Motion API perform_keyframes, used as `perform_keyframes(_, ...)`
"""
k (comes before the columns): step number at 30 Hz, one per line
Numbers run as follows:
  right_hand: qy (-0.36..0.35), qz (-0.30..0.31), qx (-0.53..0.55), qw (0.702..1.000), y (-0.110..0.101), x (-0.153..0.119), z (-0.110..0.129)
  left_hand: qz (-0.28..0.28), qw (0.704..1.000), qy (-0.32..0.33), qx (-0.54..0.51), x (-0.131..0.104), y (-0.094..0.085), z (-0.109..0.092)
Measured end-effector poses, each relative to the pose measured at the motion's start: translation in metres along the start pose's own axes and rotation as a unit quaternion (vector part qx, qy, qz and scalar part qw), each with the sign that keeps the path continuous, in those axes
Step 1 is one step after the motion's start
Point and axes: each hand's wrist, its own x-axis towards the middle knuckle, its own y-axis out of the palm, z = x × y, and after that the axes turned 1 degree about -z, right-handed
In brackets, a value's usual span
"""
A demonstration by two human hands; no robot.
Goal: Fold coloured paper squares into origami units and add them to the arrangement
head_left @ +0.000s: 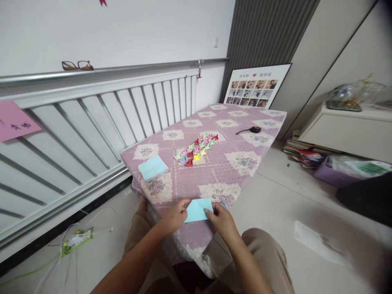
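A light blue sheet of paper point(198, 210), with its upper left corner slanted by a fold, lies between my hands over the near end of the table. My left hand point(175, 217) pinches its left edge. At the right edge, my right hand point(221, 218) grips it between thumb and fingers. Beyond to the left rests a stack of square paper point(153, 167) with a light blue sheet on top. Several small folded paper pieces point(197, 150) in red, pink, green, yellow and lilac stand in rows at the middle of the table.
The table's floral pink cloth point(192, 179) narrows toward me. A black cord-like item point(255, 129) lies at its far right. Along the left runs a white radiator point(92, 134), with glasses point(77, 65) on the pipe above. A photo board point(257, 86) leans at the far end.
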Motion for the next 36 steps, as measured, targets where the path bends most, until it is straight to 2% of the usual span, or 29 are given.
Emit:
perform_keyframes(3, -0.033, -0.011, -0.109, 0.993, 0.002, 0.005, -0.001, -0.009, 1.000, 0.006, 0.028, 0.002, 0.003, 0.003)
perform_keyframes(7, -0.049, -0.020, -0.216, 0.975, 0.008, 0.008, -0.001, -0.042, 0.989, 0.034, 0.136, 0.003, 0.005, 0.002)
perform_keyframes(11, -0.079, -0.031, -0.281, 0.956, 0.014, 0.008, -0.002, -0.033, 0.968, 0.047, 0.245, 0.001, 0.006, 0.003)
perform_keyframes(18, -0.078, -0.016, -0.301, 0.950, 0.017, 0.014, -0.006, 0.024, 0.934, 0.065, 0.350, 0.000, 0.003, 0.004)
perform_keyframes(25, -0.175, 0.008, -0.298, 0.938, 0.016, 0.008, -0.016, 0.055, 0.919, 0.032, 0.390, 0.004, -0.002, -0.007)
perform_keyframes(32, -0.253, 0.047, -0.294, 0.921, 0.007, 0.000, -0.028, -0.002, 0.925, 0.027, 0.379, -0.004, 0.001, 0.001)
perform_keyframes(34, -0.257, 0.048, -0.295, 0.919, 0.006, 0.000, -0.028, -0.032, 0.921, 0.044, 0.385, -0.005, 0.003, 0.005)
perform_keyframes(36, -0.259, 0.048, -0.297, 0.918, 0.006, 0.000, -0.028, -0.049, 0.911, 0.089, 0.398, -0.005, 0.005, 0.008)
